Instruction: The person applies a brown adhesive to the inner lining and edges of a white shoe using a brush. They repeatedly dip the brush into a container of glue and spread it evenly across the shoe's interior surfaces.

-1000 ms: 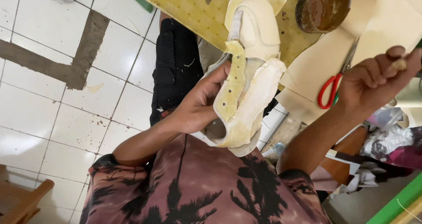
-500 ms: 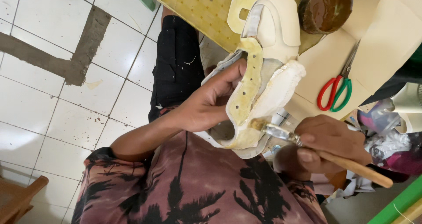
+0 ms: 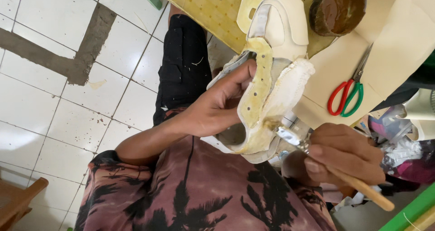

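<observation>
So the shoe (image 3: pixel 272 77) is a cream-coloured half-built one, held up over the person's lap just in front of the table edge. The left hand (image 3: pixel 217 108) is wrapped around its side, thumb pressed on the yellowish strip with punched holes. The right hand (image 3: pixel 344 160) is clenched around a brush (image 3: pixel 317 154) with a wooden handle and metal collar, bristles touching the shoe's lower edge where it looks wet and gluey. Behind it is a table (image 3: pixel 213 13) with a yellow dotted top, a round brown glue pot (image 3: pixel 337 9), tan paper sheets (image 3: pixel 398 45) and red-and-green-handled scissors (image 3: pixel 346 92). Floor (image 3: pixel 54 99) is white tile with a grey cement patch.
</observation>
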